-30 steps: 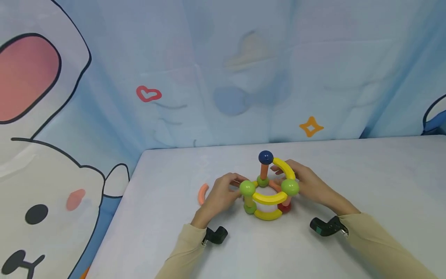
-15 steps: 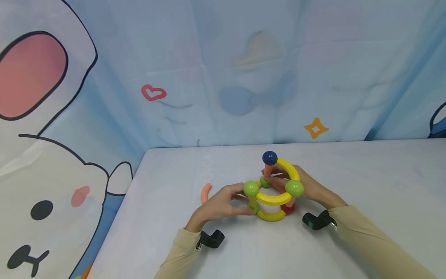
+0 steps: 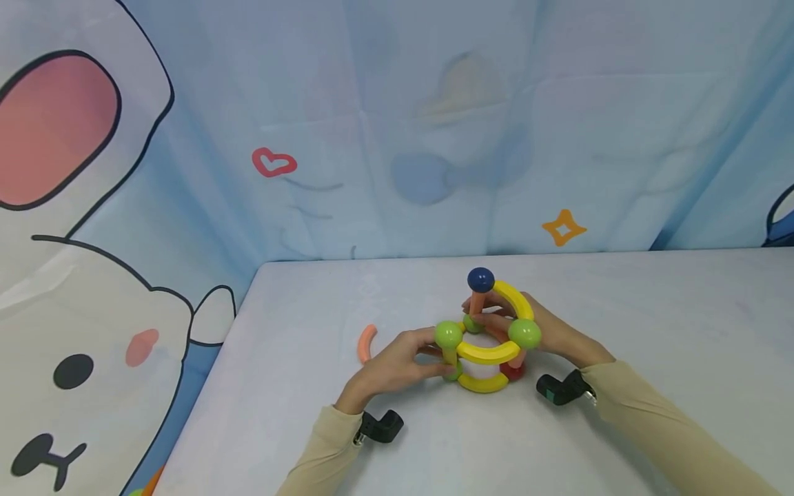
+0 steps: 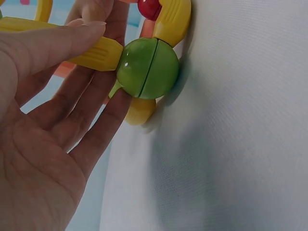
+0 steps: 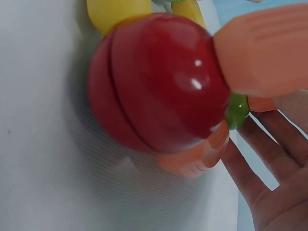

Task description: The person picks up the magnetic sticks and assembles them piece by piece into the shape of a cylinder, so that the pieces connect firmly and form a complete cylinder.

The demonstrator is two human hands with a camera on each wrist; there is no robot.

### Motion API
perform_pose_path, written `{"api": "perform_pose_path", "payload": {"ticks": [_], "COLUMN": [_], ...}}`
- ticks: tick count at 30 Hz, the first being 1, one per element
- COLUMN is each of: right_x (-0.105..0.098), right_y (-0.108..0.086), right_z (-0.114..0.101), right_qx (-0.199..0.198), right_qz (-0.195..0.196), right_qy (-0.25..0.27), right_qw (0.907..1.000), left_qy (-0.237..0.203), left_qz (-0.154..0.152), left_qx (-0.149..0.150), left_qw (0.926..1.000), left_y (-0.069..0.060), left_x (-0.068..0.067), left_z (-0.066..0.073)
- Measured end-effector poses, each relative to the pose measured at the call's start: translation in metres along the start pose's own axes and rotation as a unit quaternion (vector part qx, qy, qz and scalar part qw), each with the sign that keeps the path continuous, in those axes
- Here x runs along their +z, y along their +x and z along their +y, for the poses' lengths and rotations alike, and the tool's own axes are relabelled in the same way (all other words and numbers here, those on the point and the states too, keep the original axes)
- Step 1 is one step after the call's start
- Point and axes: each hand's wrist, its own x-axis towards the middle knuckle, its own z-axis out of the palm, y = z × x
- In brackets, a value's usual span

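A frame of toy balls and rods stands on the table. My left hand (image 3: 397, 362) pinches its short yellow upright rod (image 4: 98, 54), thumb in front and fingers behind. That rod joins an upper green ball (image 3: 448, 335) to a lower green ball (image 4: 148, 68). At the back, my right hand (image 3: 555, 336) holds the orange upright rod (image 3: 476, 304) under the dark blue ball (image 3: 480, 280) between thumb and fingers. A curved yellow rod (image 3: 513, 298) runs from the blue ball to the right green ball (image 3: 524, 334). Below is a red ball (image 5: 159, 84), close up in the right wrist view.
A loose curved orange rod (image 3: 366, 342) lies on the white table (image 3: 298, 386), left of the frame and behind my left hand. A blue printed curtain (image 3: 347, 138) hangs behind the table. Each wrist carries a small black camera (image 3: 382, 426).
My left hand has moved in from beside the upper green ball to pinch the yellow upright rod. The right hand has come round the orange upright rod. The frame of balls and rods stays standing.
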Motion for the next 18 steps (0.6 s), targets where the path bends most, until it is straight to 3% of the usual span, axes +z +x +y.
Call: {"api": "perform_pose_path", "payload": {"ticks": [7,18], "right_x": [-0.0019,-0.0028], "right_y": [-0.0001,0.0000], "right_z": [-0.0028,-0.0032], "right_qx": [0.019,0.015], "right_qz": [0.002,0.004], "right_qy": [-0.002,-0.006], "right_qw": [0.9998,0.9999], "left_qy": [0.006,0.021], "left_qz": [-0.001,-0.005], "left_qx": [0.000,0.003], "left_qw": [1.0000,0.9998], "left_y": [0.0016,0.0039], "left_x": [0.0009,0.0008], "left_z": [-0.0007,0.0002]}}
